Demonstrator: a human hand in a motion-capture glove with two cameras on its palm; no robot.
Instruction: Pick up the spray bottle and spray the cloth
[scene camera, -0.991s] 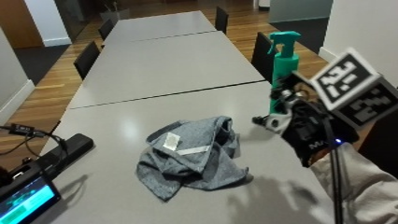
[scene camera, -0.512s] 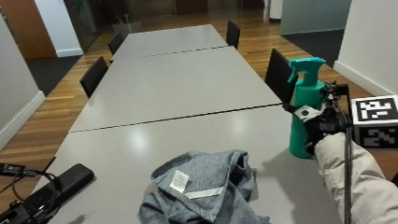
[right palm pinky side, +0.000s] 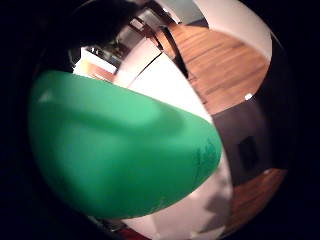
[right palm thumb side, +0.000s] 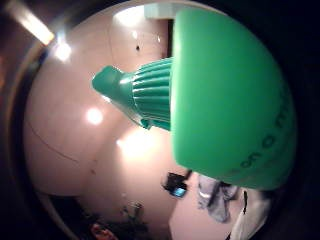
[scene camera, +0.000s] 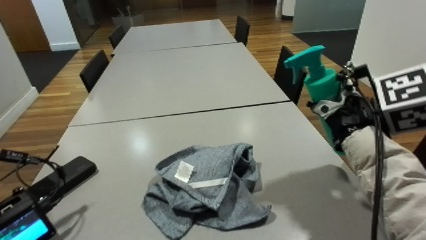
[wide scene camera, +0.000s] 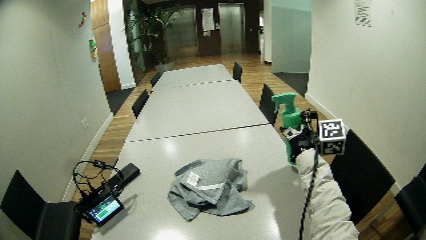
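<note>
Your gloved right hand (scene camera: 347, 119) grips the green spray bottle (scene camera: 318, 80) at the table's (scene camera: 180, 90) 3 o'clock edge, nozzle toward 9. The grey cloth (scene camera: 206, 192) lies near 6 o'clock; its white label's writing is unreadable.

At the table's (wide scene camera: 200, 107) right edge the gloved right hand (wide scene camera: 299, 141) seems to grip a green spray bottle (wide scene camera: 289, 116); a grey cloth (wide scene camera: 208, 186) lies crumpled nearby.
</note>
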